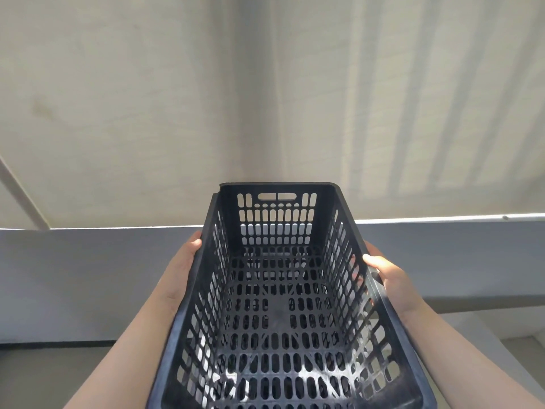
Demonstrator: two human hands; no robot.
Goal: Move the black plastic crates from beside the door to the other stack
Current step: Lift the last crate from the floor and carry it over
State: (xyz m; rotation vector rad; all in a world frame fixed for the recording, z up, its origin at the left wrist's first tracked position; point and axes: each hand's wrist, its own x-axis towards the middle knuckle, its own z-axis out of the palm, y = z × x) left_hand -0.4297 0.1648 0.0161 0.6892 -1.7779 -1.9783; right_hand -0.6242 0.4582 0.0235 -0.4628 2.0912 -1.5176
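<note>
A black plastic crate (277,308) with slotted walls and floor fills the lower middle of the head view, empty, its long axis pointing away from me. My left hand (181,270) grips its left long rim from outside. My right hand (389,278) grips the right long rim, thumb over the edge. The crate is held up in the air between both forearms. No other crate or stack is in view.
A cream wall (265,84) with striped shadows fills the upper half. Below it runs a grey band (88,276) with a pale top edge. A white ledge or step (501,349) sits at the lower right, and a dark floor strip at the lower left.
</note>
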